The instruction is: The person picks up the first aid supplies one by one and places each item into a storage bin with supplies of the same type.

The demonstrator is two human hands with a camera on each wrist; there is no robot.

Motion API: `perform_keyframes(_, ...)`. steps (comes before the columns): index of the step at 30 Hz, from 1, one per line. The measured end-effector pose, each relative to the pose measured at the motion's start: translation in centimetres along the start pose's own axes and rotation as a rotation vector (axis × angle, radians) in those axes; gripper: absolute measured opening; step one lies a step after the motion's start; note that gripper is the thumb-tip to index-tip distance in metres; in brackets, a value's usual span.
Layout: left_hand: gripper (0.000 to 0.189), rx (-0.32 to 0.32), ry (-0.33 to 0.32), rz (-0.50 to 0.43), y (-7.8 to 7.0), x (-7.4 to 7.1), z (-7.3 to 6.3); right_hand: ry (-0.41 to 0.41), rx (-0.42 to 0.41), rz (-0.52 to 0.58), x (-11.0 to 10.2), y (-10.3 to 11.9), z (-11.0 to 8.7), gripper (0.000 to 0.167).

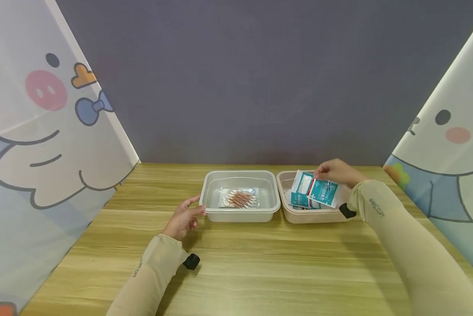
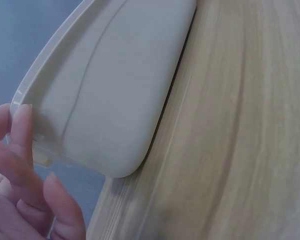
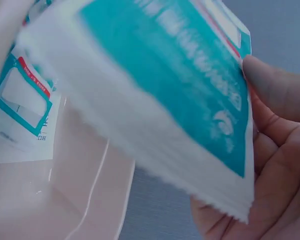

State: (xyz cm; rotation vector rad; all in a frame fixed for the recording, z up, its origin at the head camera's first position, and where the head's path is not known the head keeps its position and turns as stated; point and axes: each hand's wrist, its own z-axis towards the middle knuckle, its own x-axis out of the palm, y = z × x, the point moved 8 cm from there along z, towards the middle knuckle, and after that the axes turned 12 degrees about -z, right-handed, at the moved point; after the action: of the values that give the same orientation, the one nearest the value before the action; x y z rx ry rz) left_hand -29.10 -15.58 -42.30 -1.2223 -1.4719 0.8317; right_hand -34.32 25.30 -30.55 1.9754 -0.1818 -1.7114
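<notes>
A white plastic tub [image 1: 242, 216] stands on the table, with a clear packet of brown-stemmed cotton swabs [image 1: 240, 199] lying inside. My left hand [image 1: 185, 218] holds the tub's rim at its front left corner. In the left wrist view, fingertips [image 2: 22, 117] touch the rim. Over the pink tub [image 1: 319, 217] on the right, my right hand [image 1: 338, 172] pinches a teal-and-white sealed packet [image 3: 175, 75] by its edge between thumb and fingers. Beneath it, more teal-and-white packets [image 3: 27, 95] lie in the pink tub, partly hidden.
Both tubs stand side by side near the back of the wooden table [image 1: 260, 267]. A grey panel [image 1: 260, 83] rises behind them. Cartoon-printed cloths [image 1: 34, 145] flank the table left and right.
</notes>
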Motion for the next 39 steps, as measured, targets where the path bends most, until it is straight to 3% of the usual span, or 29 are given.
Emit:
perform_keyframes(5, 0.057, 0.000, -0.002, 0.013, 0.0, 0.0, -0.1, 0.016, -0.004, 0.014, 0.4, -0.2, 0.8, 0.014)
perform_keyframes(16, 0.057, 0.004, -0.012, 0.017, -0.1, -0.3, -0.3, 0.005, -0.030, -0.080, 0.4, 0.3, 2.5, 0.013)
perform_keyframes(28, 0.057, 0.012, -0.023, 0.052, 0.0, 0.1, -0.5, 0.096, -0.076, -0.165, 1.3, -0.1, 3.3, 0.010)
perform_keyframes(39, 0.056, 0.024, -0.042, 0.048, 0.1, 0.3, -0.4, 0.194, 0.025, -0.175, 2.4, -0.7, 3.5, 0.009)
